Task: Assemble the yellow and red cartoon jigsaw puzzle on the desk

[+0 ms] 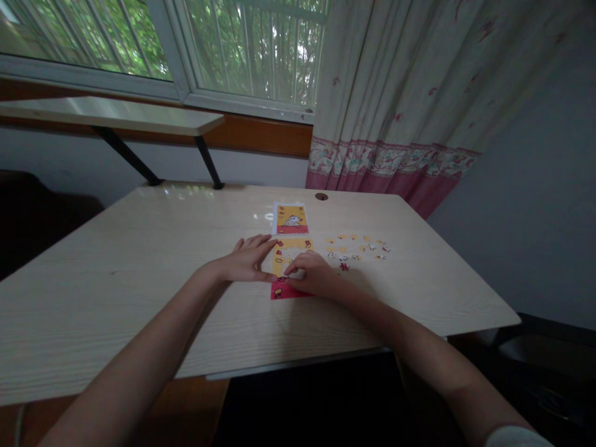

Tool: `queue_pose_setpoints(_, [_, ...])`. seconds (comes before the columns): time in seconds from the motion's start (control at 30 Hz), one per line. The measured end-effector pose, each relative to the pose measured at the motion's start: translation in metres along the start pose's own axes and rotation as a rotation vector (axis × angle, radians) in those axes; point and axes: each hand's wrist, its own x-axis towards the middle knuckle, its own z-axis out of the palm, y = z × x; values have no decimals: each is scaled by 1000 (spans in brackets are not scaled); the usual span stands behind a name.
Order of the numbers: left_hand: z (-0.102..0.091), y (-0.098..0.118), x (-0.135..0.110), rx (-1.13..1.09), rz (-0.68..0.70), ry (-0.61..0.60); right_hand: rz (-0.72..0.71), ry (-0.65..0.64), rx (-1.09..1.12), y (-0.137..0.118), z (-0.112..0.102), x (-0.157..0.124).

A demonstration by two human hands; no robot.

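A small yellow and red jigsaw puzzle point(285, 254) lies partly put together on the pale wooden table point(139, 273). My left hand point(249, 259) rests flat beside its left edge, fingers stretched out and touching it. My right hand point(311, 272) lies over the puzzle's lower right part, fingers curled and pinched on a small puzzle piece at its middle. Several loose puzzle pieces point(356, 248) are scattered just right of my right hand. A reference picture card point(290, 218), yellow and red with a white figure, lies just beyond the puzzle.
A round cable hole point(321, 196) sits at the table's far edge. Behind the table are a window point(186, 43), a narrow shelf on black brackets point(112, 115) and a flowered curtain point(400, 93). A grey wall stands to the right.
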Motion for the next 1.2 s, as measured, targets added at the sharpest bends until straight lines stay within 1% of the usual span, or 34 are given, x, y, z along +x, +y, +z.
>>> queue_pose_setpoints(0.17, [0, 0, 0, 6, -2, -16, 67, 7, 0, -1, 2, 3])
queue_pose_setpoints(0.27, [0, 0, 0, 3, -1, -22, 74, 14, -13, -2, 3, 3])
queue_pose_setpoints(0.4, [0, 3, 0, -9, -5, -4, 15, 4, -6, -3, 1, 3])
queue_pose_setpoints(0.6, [-2, 8, -2, 14, -26, -9, -49, -34, -64, -6, -3, 2])
queue_pose_setpoints(0.67, [-2, 9, -2, 13, -26, -2, -78, -13, -43, -2, -8, 3])
queue_pose_setpoints(0.77, [-1, 10, -2, -1, -15, 17, -59, 56, -42, 9, -28, 3])
queue_pose_setpoints(0.93, [6, 15, 0, 23, -19, 91, 89, 125, -39, 38, -84, -5])
queue_pose_setpoints(1.0, [10, 16, 1, 50, -35, 108, 139, 128, -34, 53, -105, -11])
queue_pose_setpoints(1.1, [14, 16, 2, 73, -46, 112, 208, 132, -63, 80, -130, -23])
queue_pose_setpoints(1.2, [13, 15, 2, 79, -47, 117, 328, 215, -111, 107, -149, -41])
